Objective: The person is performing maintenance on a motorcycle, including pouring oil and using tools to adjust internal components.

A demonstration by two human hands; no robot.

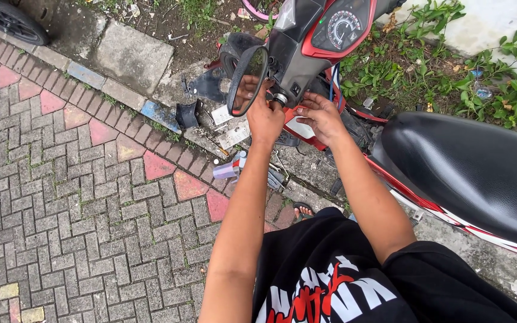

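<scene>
Head view: left hand (264, 119) half-curled around the handlebar end (280, 97) under the mirror (247, 80), right hand (321, 116) open, fingers spread beside it, loose black panels (201, 87) off on the ground, motorbike (450, 161) not reassembled.

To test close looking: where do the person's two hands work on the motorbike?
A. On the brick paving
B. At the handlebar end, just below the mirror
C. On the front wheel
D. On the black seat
B: the left hand and right hand meet at the metal handlebar end under the mirror, away from the seat.
</scene>
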